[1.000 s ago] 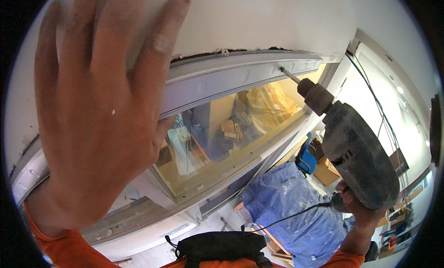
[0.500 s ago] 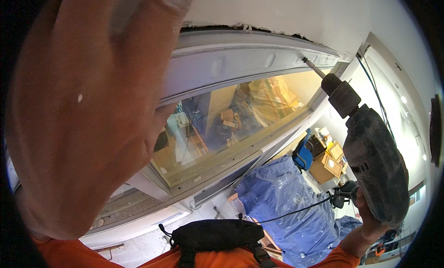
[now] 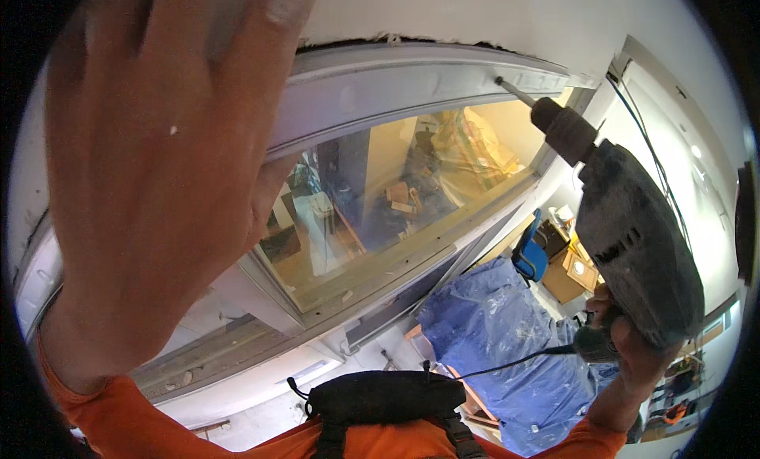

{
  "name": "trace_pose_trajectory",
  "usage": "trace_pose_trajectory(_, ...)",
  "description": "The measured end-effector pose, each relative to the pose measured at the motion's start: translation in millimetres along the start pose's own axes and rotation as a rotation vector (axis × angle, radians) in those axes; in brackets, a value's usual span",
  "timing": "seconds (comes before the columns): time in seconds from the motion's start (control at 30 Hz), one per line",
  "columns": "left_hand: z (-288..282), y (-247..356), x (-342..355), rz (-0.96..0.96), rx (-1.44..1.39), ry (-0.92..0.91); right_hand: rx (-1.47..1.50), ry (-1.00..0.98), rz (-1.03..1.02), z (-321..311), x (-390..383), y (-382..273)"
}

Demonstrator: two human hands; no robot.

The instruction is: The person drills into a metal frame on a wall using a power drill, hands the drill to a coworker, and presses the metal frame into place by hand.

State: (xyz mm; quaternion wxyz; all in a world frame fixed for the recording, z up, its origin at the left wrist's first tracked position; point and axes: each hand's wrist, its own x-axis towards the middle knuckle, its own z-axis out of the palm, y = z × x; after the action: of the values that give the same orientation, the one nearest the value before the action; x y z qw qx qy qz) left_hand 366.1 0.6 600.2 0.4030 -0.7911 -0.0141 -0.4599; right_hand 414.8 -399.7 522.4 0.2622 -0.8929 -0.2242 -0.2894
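Observation:
My left hand is spread flat, fingers apart, pressed against the white window frame and the wall above it; it fills the left of the view and holds nothing. My right hand grips the handle of a dark grey corded power drill at the right. The drill's thin bit points up and left, its tip at the frame's upper rail near the top right corner. Both sleeves are orange.
The window pane shows a room with boxes beyond. Below lie blue plastic sheeting, a blue chair and a cardboard box. A black chest strap pack sits at the bottom edge. The drill cord trails left.
My left hand has come closer to the camera and covers more of the frame. The drill has shifted slightly right and lower, its bit still at the upper rail.

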Motion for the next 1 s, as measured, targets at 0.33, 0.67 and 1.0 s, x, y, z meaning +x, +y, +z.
trace_pose_trajectory(0.33,-3,-8,-1,-0.016,0.019,-0.016,0.827,0.01,0.264,22,13,-53)
trace_pose_trajectory(0.67,-6,-7,1,-0.019,0.009,-0.02,0.215,0.145,-0.068,11,23,-45)
trace_pose_trajectory(1.0,-8,-12,-7,-0.014,0.02,-0.048,0.117,0.061,-0.288,3,39,-46)
